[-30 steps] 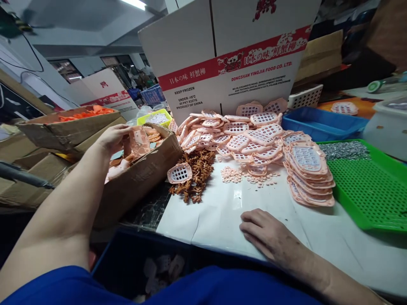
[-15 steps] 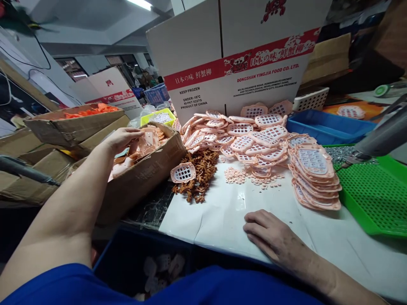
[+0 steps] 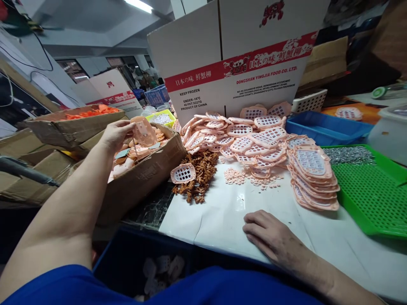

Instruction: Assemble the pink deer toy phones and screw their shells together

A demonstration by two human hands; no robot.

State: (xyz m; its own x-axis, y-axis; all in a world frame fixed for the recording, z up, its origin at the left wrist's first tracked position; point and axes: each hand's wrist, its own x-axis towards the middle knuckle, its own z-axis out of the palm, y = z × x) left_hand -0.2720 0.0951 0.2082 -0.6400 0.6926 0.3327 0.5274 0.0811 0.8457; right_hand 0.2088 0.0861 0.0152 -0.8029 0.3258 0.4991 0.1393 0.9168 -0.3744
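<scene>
My left hand (image 3: 118, 134) grips a pink plastic part (image 3: 143, 132) by its edge, above the open cardboard box (image 3: 149, 169) of similar parts. On the white table covering (image 3: 222, 216) near the front edge lies my right hand (image 3: 265, 233), palm down, fingers slightly curled and apart, holding nothing. Beyond it are small pink rings (image 3: 235, 176) and a heap of pink perforated pieces (image 3: 254, 142). A stack of pink frames (image 3: 314, 178) stands to the right. Small brown figures (image 3: 202, 178) lie beside the box, with one perforated piece (image 3: 183, 173) on them.
A green perforated tray (image 3: 375, 190) holding small metal pieces (image 3: 352, 155) is at the right, before a blue tray (image 3: 329, 127). A printed white carton (image 3: 235, 63) stands behind the heap. A blue bin (image 3: 121, 262) is below the table edge. A screwdriver-like tool (image 3: 28, 171) hangs at left.
My left hand has moved slightly left and up, lifting a pink part from the box. The powered tool at the right has gone out of view. My right hand has stayed put.
</scene>
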